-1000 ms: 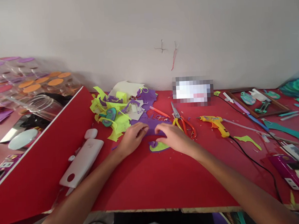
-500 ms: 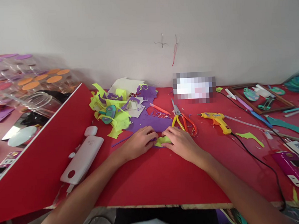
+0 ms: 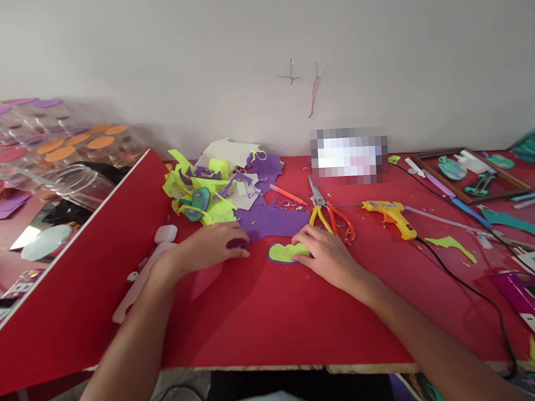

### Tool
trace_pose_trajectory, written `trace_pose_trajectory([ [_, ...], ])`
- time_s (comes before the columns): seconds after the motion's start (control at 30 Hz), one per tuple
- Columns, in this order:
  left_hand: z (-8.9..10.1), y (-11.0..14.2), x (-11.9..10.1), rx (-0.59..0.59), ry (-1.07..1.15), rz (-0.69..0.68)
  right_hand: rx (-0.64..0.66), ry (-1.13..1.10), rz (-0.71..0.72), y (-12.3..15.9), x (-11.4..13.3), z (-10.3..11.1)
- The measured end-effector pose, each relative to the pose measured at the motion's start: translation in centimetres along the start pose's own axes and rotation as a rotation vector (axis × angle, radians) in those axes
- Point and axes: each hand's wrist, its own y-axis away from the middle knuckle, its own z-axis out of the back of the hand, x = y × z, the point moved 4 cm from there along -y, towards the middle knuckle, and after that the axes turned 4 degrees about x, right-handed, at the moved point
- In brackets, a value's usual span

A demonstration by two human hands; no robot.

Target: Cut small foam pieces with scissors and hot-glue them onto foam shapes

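A yellow-green foam cutout (image 3: 284, 252) with a lobed outline and a purple border lies flat on the red tabletop. My right hand (image 3: 323, 252) is closed at its right end, thumb and fingers gripping the edge. My left hand (image 3: 210, 250) is off to the left, apart from the cutout, its thumb and fingers curled round a small purple foam scrap (image 3: 238, 244). Just beyond both hands spreads a torn purple foam sheet (image 3: 273, 221). Scissors (image 3: 318, 201) with yellow and red handles rest beyond my right hand.
Yellow and purple offcuts (image 3: 213, 185) are heaped at the back left. An orange pen (image 3: 287, 194) lies behind the sheet. To the right are a yellow glue gun (image 3: 391, 215) with its cord and a wooden frame (image 3: 513, 181). A red panel (image 3: 83, 282) and white power bank (image 3: 125, 307) border the left.
My left hand has moved left, away from the cutout, with the purple scrap between its fingers. More of the cutout now shows. My right hand stays at its right end.
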Motion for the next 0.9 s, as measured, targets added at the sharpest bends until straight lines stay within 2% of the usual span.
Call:
trace_pose_trajectory([
  [0.13,0.7,-0.7,-1.3,-0.271,-0.038,0.181,-0.003,-0.079,-0.047,0.2,-0.3,-0.4],
  [0.2,-0.3,-1.6,-2.7,-0.361,0.042,0.152,-0.004,-0.140,-0.059,0.2,-0.4,-0.5],
  [0.33,-3.5,-2.9,-5.7,-0.349,0.092,-0.062,-0.034,-0.345,-0.062,0.2,-0.4,-0.4],
  [0.43,-5.3,-3.3,-6.7,-0.320,0.079,-0.121,-0.064,-0.496,-0.072,-0.1,-0.2,-0.1],
  [0.53,-5.8,-3.3,-7.0,-0.312,0.114,-0.143,-0.086,-0.554,-0.095,-0.3,-0.1,0.8],
  [0.63,-5.4,-3.1,-6.7,-0.351,0.185,-0.125,-0.166,-0.370,-0.184,0.2,-1.5,3.2],
  [0.73,-4.6,-2.8,-6.1,-0.441,0.234,-0.064,-0.257,0.109,-0.440,2.0,-5.2,7.0],
  [0.8,-4.0,-2.6,-5.7,-0.512,0.243,-0.018,-0.234,0.400,-0.650,3.8,-8.1,9.1],
  [0.9,-3.3,-2.3,-5.4,-0.596,0.238,0.041,-0.141,0.552,-0.871,6.2,-11.9,10.4],
])
